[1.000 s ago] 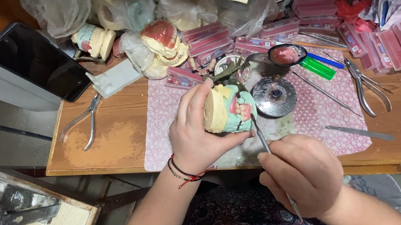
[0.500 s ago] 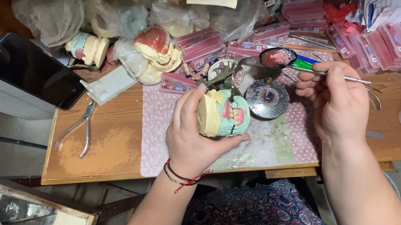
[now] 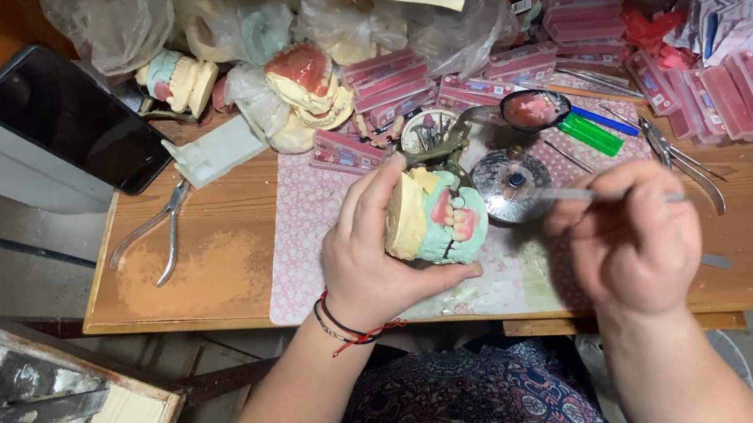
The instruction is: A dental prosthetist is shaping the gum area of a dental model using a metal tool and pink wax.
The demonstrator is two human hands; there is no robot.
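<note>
My left hand [image 3: 373, 264] grips a dental model [image 3: 437, 216] of cream and green plaster with pink wax gums and teeth, mounted on a metal articulator, held above the patterned mat [image 3: 304, 239]. My right hand [image 3: 631, 244] holds a thin metal wax tool [image 3: 573, 193] whose tip points left over a round metal dish [image 3: 511, 185]. The tool's tip is just right of the model and apart from it. A red and black cord bracelet circles my left wrist.
Pliers [image 3: 157, 232] lie on the wooden table at left, near a black phone [image 3: 68, 119]. Other plaster dental casts [image 3: 305, 83], plastic bags, pink tooth cards [image 3: 741, 94], a spoon with pink wax [image 3: 533, 109], a green lighter [image 3: 590, 133] and more pliers [image 3: 682, 158] crowd the back.
My right hand went from low near the model up to the right, then came back left and down, bringing the tool tip over the round dish. The left hand keeps holding the model.
</note>
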